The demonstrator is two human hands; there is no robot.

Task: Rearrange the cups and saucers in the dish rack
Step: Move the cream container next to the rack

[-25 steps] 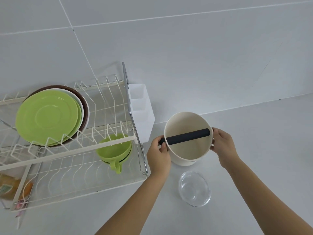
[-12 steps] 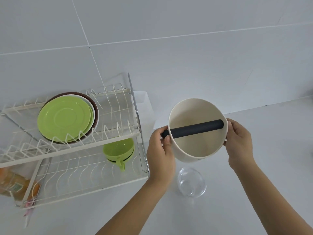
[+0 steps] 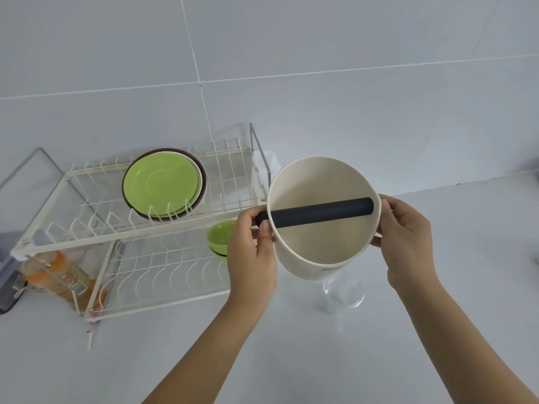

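green saucers (image 3: 162, 186) standing on edge in the upper tier of the white wire dish rack (image 3: 125, 237), backed by a white and a brown plate; green cups (image 3: 221, 237) stacked on the lower tier near the right end, partly hidden behind the left hand (image 3: 252, 258). not yet touched, either of them. instead, held up off the counter just right of the rack: a cream round container (image 3: 322, 217) with a dark bar (image 3: 315, 212) across its mouth, mouth tipped toward the camera. left hand gripping its left wall, thumb curled over the rim by the bar's end; right hand (image 3: 408, 243) wrapped round the right wall, fingers behind, thumb at the rim. both clasped firmly on the container, neither free. below it on the counter, a clear glass bowl (image 3: 344, 293), partly covered by the container's base. at the rack's left end, a jar with an orange lid (image 3: 55, 272). probably clearing the container out of the way before reaching for the crockery. best done by keeping both hands level, carrying it clear of the rack's right post and the glass bowl underneath, and setting it down well apart on bare counter. worth watching the left knuckles, close to the rack wires and the cups.
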